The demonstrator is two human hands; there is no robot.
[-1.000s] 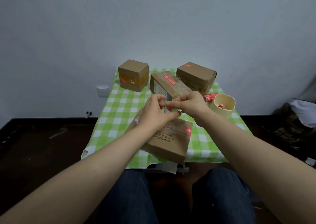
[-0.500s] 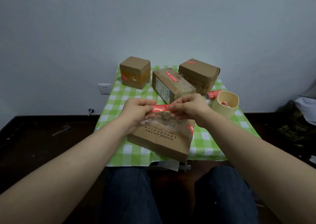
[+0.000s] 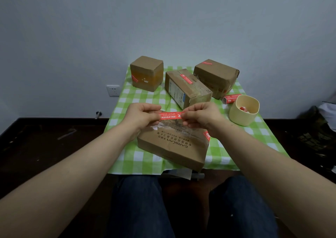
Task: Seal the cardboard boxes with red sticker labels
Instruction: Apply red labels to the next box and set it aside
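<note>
Red sticker label (image 3: 171,115) stretched flat and level, printed side up, hanging just over the far edge of the nearest cardboard box (image 3: 172,147). Left hand (image 3: 141,117) has one end, right hand (image 3: 201,117) has the other. Each grip is a tight pinch, thumb and fingertips closed on the strip's end, the other fingers curled in. Is the strip touching cardboard? Can't tell from here; it looks a shade clear of it.

So this reads as the lining-up step: label peeled and taut, not yet stuck down. The box sits slantwise at the near edge of the table (image 3: 127,99), printed top facing up, shiny clear tape (image 3: 174,127) over its seam, and one red sticker (image 3: 207,135) already on its right-hand corner.

Next move, by my reckoning: lower the strip across the seam, land one end first, then smooth along it so it doesn't wrinkle or fold on itself. It will want to be taut on the way down.

Further back there are three more: a cube box (image 3: 147,73) on the left, a long box (image 3: 187,88) in the middle, a wider box (image 3: 216,77) on the right. Each shows a red label, so they look done. Off to the right is a cream cup (image 3: 243,118) with red scraps inside, and a small red packet (image 3: 231,98) just behind it.
</note>
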